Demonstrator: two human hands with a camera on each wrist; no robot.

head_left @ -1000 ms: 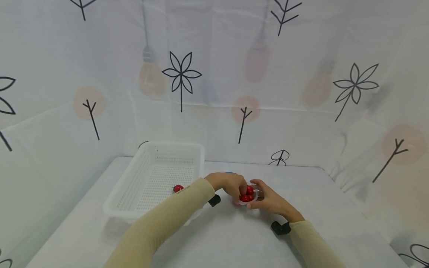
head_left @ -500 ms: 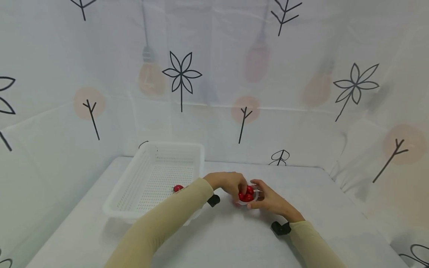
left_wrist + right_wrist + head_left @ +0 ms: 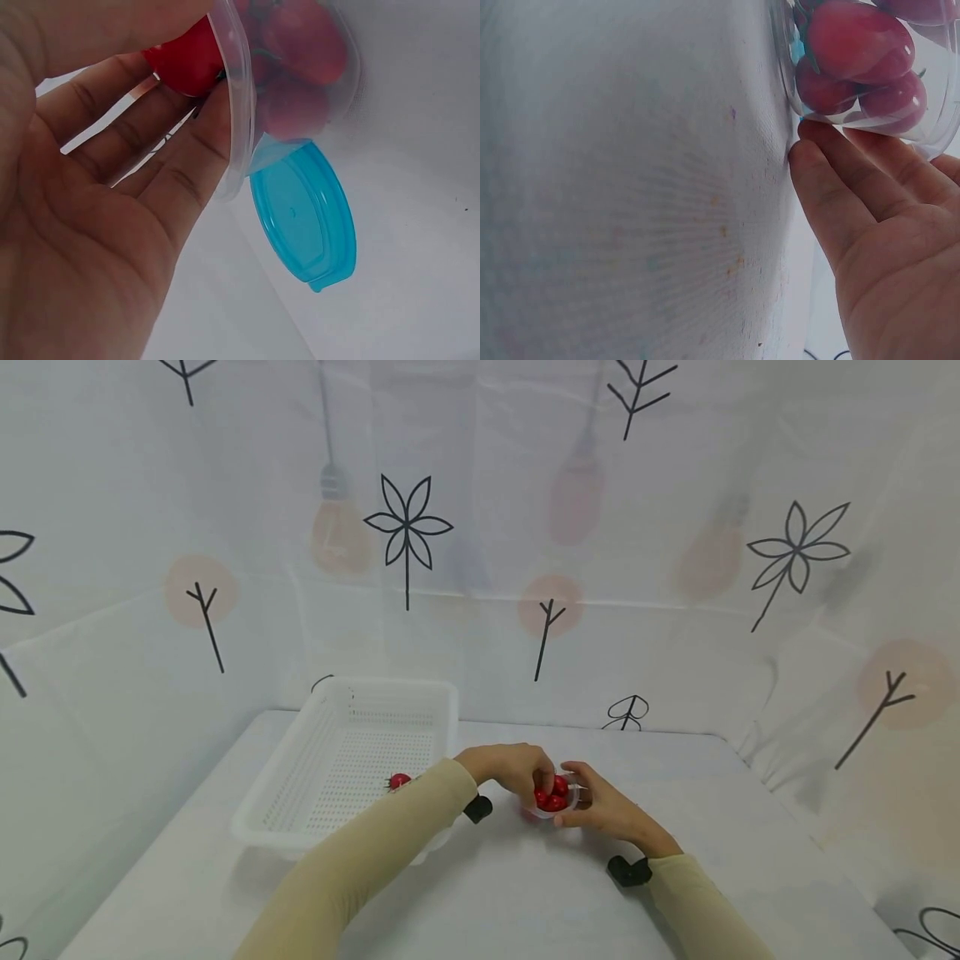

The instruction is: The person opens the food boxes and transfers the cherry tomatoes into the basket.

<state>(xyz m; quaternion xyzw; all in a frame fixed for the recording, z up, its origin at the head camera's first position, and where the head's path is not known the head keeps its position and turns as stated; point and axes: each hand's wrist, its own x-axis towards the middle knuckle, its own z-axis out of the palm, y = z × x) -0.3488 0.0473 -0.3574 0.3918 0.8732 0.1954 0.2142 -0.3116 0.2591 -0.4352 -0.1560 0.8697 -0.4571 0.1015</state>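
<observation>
A clear plastic container (image 3: 241,97) of red cherry tomatoes (image 3: 558,787) stands on the table between my hands. My left hand (image 3: 516,768) reaches in over its rim from the left. Its thumb and fingers pinch a cherry tomato (image 3: 187,61), as the left wrist view shows. On the opposite side, my right hand (image 3: 611,807) holds the container with curled fingers; the right wrist view shows those fingers (image 3: 832,184) against the clear wall. Several tomatoes (image 3: 861,41) are visible through the plastic. In the head view, my left hand covers part of the container.
A white perforated basket (image 3: 281,842) stands to the left, partly behind my left sleeve. One red tomato (image 3: 399,781) lies in it. Near the container, a blue plastic lid (image 3: 304,214) is on the white table (image 3: 517,902). A patterned cloth hangs behind.
My left hand has shifted very slightly, and the tomatoes by its fingers have moved a little. A blue bit behind that hand is now hidden. My right hand stays in place.
</observation>
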